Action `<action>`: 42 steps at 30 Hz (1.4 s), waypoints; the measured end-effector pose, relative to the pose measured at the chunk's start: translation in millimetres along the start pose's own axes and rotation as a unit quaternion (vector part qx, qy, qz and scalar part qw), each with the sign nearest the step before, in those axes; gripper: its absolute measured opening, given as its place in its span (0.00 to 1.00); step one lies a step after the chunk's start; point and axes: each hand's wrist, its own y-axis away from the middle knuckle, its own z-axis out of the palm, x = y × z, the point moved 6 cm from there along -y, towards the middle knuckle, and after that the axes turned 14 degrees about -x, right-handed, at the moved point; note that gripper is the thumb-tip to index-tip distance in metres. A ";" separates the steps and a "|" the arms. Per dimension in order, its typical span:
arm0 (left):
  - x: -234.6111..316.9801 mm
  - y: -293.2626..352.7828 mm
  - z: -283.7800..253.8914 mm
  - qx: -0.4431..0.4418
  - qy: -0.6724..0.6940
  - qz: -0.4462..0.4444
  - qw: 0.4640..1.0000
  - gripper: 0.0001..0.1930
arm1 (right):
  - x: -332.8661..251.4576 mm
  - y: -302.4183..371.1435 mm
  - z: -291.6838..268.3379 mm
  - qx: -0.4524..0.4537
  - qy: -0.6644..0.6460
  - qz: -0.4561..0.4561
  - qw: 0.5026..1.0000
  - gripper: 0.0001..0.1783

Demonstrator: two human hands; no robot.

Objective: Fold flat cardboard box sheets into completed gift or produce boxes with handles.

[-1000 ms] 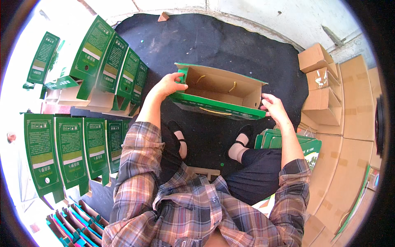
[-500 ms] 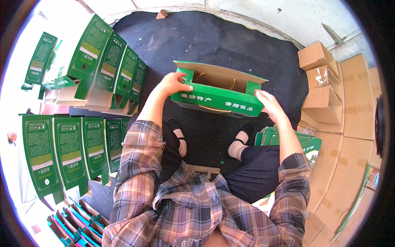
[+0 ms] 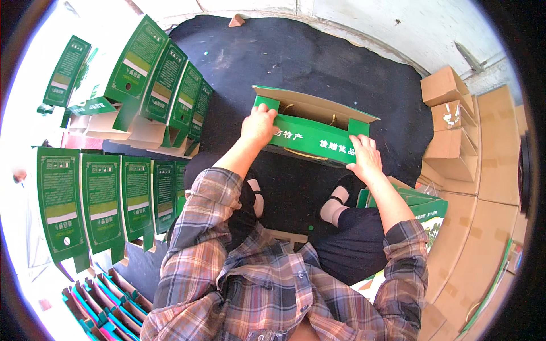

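Note:
In front of my knees is a green cardboard gift box [image 3: 310, 136] with white lettering on its near side. Its top is open, and a brown-lined lid flap [image 3: 318, 101] stands up along the far edge. Rope handles show inside. My left hand [image 3: 259, 126] is closed round the left end, fingers over the top edge. At the right end my right hand [image 3: 365, 157] grips the near corner, fingertips on the top flap and thumb on the side. The box's underside is hidden.
Rows of upright green boxes [image 3: 102, 210] stand at my left, with more boxes [image 3: 139, 68] behind them. Flat green cartons [image 3: 406, 199] lean by my right knee. Brown cardboard cartons [image 3: 497, 142] line the right side. Black cloth [image 3: 239, 57] covers the floor.
My left hand has shifted its grip on the box's left end, and my right hand has moved onto its near right corner. The view has shifted slightly.

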 end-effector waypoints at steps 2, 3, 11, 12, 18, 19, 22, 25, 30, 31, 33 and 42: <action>15.3 11.8 -3.0 -0.068 -0.024 0.009 0.997 0.38 | 3.5 -2.4 4.5 0.006 0.023 0.007 1.000 0.47; 18.5 16.5 -1.9 -0.055 -0.042 0.006 0.998 0.40 | 4.8 -3.6 6.1 0.013 0.045 0.014 0.999 0.48; 14.8 14.9 5.2 -0.019 -0.116 -0.001 0.993 0.27 | 0.1 -8.6 6.8 0.017 0.056 0.000 0.998 0.46; 14.7 15.0 5.3 -0.025 -0.111 0.004 0.993 0.25 | 0.3 -8.7 6.6 0.016 0.058 0.000 0.998 0.46; 11.4 13.8 9.1 -0.022 -0.087 0.016 0.996 0.31 | 2.9 -11.4 6.9 0.005 0.059 -0.007 0.998 0.45; 9.4 12.1 11.7 -0.022 -0.087 0.015 0.996 0.31 | 2.9 -12.0 6.4 0.005 0.059 -0.007 0.998 0.45; 9.6 9.6 14.9 -0.011 -0.093 0.024 0.995 0.33 | 4.5 -11.8 6.3 -0.007 0.050 -0.007 0.999 0.45; 5.7 8.1 18.2 0.002 -0.101 0.019 0.995 0.33 | 0.5 -11.2 9.8 -0.002 0.039 -0.018 0.999 0.46; 9.3 5.2 27.2 0.029 -0.166 0.006 0.986 0.30 | 0.7 -12.2 18.8 -0.030 0.067 -0.003 0.997 0.50; 9.1 4.4 32.1 0.039 -0.176 0.013 0.983 0.29 | 1.5 -14.0 22.0 -0.044 0.060 0.001 0.997 0.50; 15.2 5.8 33.0 0.053 -0.182 0.033 0.981 0.29 | -2.2 -12.8 18.0 -0.052 0.058 -0.007 0.997 0.51; 37.5 14.5 15.0 -0.021 -0.133 0.094 0.986 0.36 | 18.6 -17.0 -8.7 -0.053 -0.017 0.046 0.997 0.48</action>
